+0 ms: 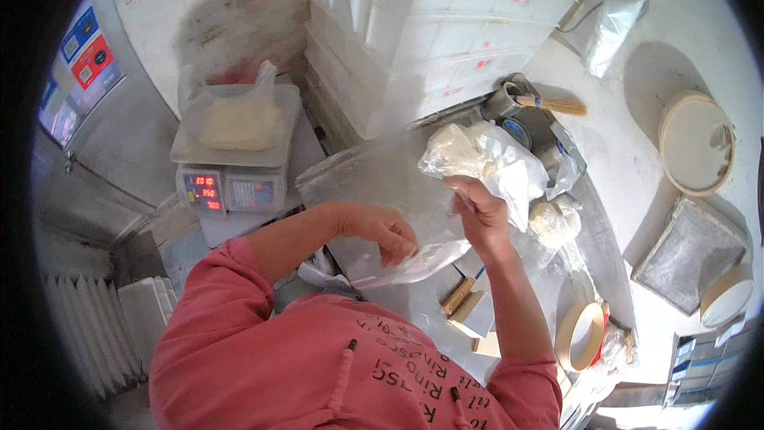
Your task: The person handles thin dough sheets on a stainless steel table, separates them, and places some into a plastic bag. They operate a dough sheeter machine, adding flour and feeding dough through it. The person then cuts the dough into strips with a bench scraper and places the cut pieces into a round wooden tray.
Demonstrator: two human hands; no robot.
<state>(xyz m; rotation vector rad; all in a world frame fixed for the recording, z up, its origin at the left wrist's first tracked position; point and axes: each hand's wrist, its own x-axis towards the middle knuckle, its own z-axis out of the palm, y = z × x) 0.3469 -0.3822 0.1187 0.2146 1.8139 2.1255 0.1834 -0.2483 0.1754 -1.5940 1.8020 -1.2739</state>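
My left hand [385, 235] hangs over the metal worktop [358, 191] with its fingers curled down. Just below it lies a thin whitish plastic bag [418, 266]; whether the fingers grip it is hidden. My right hand [483, 212] is raised, thumb and forefinger pinching what looks like clear plastic film, partly blurred. Behind that hand sits a plastic bag of pale, dough-like food [459, 152], with crumpled white plastic [507, 173] beside it. To the left, a digital scale [233, 185] with a lit red display carries a knotted clear bag of a pale block [239, 122].
White plastic crates [441, 24] are stacked behind the worktop. A wooden-handled tool [458, 295] and a flat-bladed scraper [474, 313] lie near my body. On the right are a smaller bag [555, 224], a round sieve [580, 336] and a straw brush [552, 104] in a metal container.
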